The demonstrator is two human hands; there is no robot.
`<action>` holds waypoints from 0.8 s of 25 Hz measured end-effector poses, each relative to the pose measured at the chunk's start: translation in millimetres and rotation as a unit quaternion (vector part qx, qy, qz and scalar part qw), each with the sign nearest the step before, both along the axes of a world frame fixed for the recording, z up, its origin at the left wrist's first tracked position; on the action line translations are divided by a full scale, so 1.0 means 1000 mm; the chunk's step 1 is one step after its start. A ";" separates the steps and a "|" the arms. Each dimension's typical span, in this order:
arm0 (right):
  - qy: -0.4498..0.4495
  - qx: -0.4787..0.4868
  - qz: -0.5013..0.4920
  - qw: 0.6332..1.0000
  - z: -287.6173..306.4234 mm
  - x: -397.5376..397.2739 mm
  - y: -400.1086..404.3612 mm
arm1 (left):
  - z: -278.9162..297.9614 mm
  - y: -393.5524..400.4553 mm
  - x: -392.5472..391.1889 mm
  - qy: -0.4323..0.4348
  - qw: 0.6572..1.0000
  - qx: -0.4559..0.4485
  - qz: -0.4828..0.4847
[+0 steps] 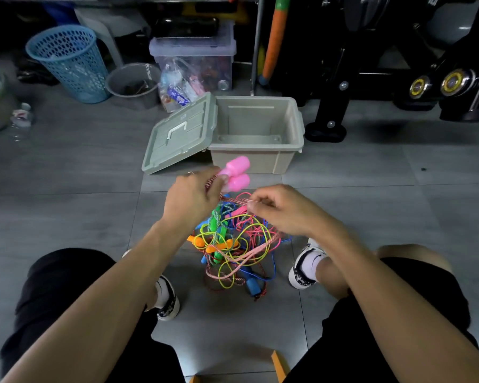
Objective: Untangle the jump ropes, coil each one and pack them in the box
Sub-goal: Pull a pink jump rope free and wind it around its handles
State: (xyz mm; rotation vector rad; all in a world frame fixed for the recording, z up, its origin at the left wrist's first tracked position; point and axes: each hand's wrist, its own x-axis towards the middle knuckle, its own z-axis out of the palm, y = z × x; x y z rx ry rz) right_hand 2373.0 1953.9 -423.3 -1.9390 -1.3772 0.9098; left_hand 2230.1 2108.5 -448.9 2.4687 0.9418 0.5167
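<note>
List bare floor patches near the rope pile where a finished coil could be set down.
Free: grey tile left of the rope tangle, below the leaning lid; tile right of the box, ahead of the right shoe. The box interior looks empty. Crowded: between the shoes, where the tangle lies under the left hand and right hand.

Quick count of what's on the floor here. Two pink handles (237, 172) held up together, both on one pink rope (249, 252). In the tangled pile (233, 244) I can make out two orange handles (205, 243), at least two green ones (215, 223), and two blue ones (251, 283), though the knot hides plenty so exact rope count is anybody's guess. One beige box (260, 134), one lid (180, 134) leaning on it. Further back: one blue basket (69, 62), one grey bucket (134, 84), one clear tub (194, 55), one water bottle (21, 120).
</note>
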 end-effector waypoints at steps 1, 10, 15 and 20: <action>-0.026 0.003 -0.003 1.000 0.004 0.005 -0.001 | -0.001 -0.002 0.000 0.014 0.999 0.015 -0.042; -0.080 0.070 -0.023 0.994 0.019 0.028 0.009 | 0.016 -0.032 0.000 -0.016 0.968 -0.014 -0.251; 0.018 0.034 -0.037 0.999 0.012 0.052 0.014 | 0.026 -0.026 -0.007 -0.025 0.970 -0.087 -0.224; 0.113 0.032 -0.073 0.990 -0.008 0.075 0.008 | 0.028 -0.007 -0.014 -0.131 0.900 -0.373 -0.185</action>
